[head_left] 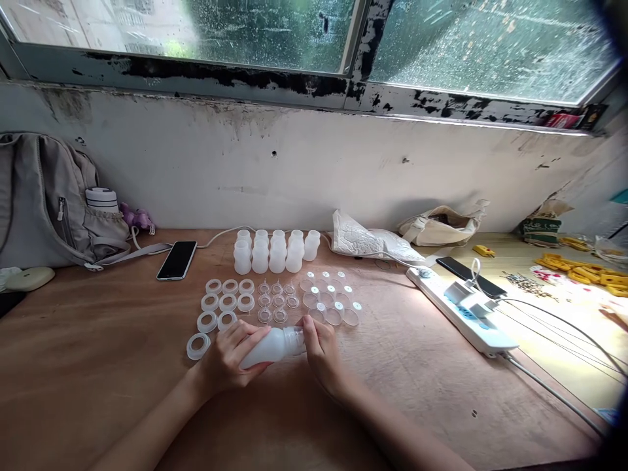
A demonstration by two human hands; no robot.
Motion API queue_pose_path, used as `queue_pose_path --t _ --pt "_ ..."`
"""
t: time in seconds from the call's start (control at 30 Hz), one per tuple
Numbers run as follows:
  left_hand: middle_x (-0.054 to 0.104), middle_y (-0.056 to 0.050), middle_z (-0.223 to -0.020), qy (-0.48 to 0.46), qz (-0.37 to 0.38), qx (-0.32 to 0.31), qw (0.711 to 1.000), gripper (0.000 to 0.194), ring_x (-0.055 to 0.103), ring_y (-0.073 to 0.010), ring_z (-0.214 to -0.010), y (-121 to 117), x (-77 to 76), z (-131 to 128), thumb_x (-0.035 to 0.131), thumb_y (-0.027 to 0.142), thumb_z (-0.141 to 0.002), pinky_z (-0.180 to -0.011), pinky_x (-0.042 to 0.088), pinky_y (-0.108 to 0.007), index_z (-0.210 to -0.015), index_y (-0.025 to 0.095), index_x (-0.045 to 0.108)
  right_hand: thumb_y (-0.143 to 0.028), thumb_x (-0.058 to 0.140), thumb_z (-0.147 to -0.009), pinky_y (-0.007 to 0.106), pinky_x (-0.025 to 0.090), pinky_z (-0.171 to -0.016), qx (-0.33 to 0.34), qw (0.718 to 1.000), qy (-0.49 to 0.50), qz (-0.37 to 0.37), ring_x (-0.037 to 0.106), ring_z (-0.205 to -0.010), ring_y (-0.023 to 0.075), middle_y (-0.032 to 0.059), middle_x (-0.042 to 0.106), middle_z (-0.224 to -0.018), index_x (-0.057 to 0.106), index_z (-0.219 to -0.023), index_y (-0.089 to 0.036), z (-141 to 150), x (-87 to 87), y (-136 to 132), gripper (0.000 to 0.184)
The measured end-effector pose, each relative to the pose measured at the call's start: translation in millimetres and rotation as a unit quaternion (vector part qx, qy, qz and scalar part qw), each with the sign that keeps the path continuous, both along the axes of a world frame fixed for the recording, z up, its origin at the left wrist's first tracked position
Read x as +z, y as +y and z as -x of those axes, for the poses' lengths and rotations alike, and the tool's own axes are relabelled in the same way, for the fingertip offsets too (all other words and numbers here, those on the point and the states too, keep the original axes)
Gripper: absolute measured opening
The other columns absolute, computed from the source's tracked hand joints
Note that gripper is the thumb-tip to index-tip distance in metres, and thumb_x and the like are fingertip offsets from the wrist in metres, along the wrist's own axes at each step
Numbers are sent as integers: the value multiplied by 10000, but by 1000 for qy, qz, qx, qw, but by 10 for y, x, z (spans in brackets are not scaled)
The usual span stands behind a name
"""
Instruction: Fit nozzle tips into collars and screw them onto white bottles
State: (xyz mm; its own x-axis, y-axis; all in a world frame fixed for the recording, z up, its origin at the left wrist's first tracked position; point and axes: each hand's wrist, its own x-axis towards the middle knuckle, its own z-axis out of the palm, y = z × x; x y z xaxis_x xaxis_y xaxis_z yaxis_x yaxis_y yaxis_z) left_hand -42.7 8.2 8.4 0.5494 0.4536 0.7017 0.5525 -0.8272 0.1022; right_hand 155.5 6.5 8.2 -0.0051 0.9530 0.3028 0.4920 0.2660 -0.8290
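Note:
A translucent white baby bottle (267, 348) lies tilted sideways between my hands, its clear threaded-looking end pointing right. My left hand (230, 356) is wrapped round the bottle's body. The fingers of my right hand (322, 350) are closed on the clear end. Just beyond my hands are several translucent rings (227, 302) in rows at the left, several small clear nipple-like pieces (279, 301) in the middle, and several clear round covers (334, 316) with white spots at the right. Behind these stand several frosted white bottles (277, 254) in two rows.
A phone (177, 260) and a grey backpack (46, 196) are at the left. A white power strip (464, 314) with chargers and cables runs along the right, beside a dark phone (471, 277). White plastic packaging (367, 239) and a cloth pouch (441, 226) lie by the wall.

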Motion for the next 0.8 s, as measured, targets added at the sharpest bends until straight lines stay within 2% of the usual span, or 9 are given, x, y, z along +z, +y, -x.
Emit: queue_pose_path --t 0.23,0.4,0.53,0.6,0.67,0.8 --pt "635 -91 -838 3 -6 -15 1000 499 584 -189 -699 -33 -22 -34 578 270 -716 -596 483 -304 -1183 151 448 -393 275 -849 244 279 -423 7 999 37 0 383 -406 111 -9 402 -438 431 -531 -189 29 -96 -18 409" --pt "640 -95 -832 -19 -16 -30 999 535 582 -184 -674 -59 10 -57 595 238 -695 -586 487 -306 -1193 124 435 -389 284 -846 247 263 -417 3 997 76 6 345 -404 106 -18 353 -439 364 -510 -199 56 -86 -77 394" --pt "641 -89 -842 -22 -23 -24 999 530 596 -193 -685 -96 17 -90 564 264 -716 -595 494 -314 -1213 152 418 -392 268 -858 250 286 -417 -2 994 112 10 363 -424 115 -8 383 -466 360 -525 -203 60 -80 -108 393" --pt "638 -85 -842 -22 -20 -10 1000 519 598 -196 -696 -101 6 -121 564 271 -718 -611 495 -319 -1204 162 420 -391 266 -863 248 295 -419 -4 993 117 10 369 -432 117 -5 397 -477 368 -534 -203 55 -81 -88 392" --pt "632 -85 -856 -27 2 31 999 465 596 -204 -735 -85 -17 -159 571 273 -719 -653 495 -330 -1156 170 450 -383 270 -865 243 290 -424 -5 995 99 -2 368 -436 114 -9 396 -481 381 -544 -201 57 -64 -57 386" --pt "598 -103 -1013 -9 63 114 991 329 559 -243 -918 4 -84 -193 547 266 -735 -768 471 -371 -1045 171 495 -357 327 -855 237 287 -462 23 999 3 -35 382 -456 108 -21 413 -504 418 -601 -196 96 44 -43 314"
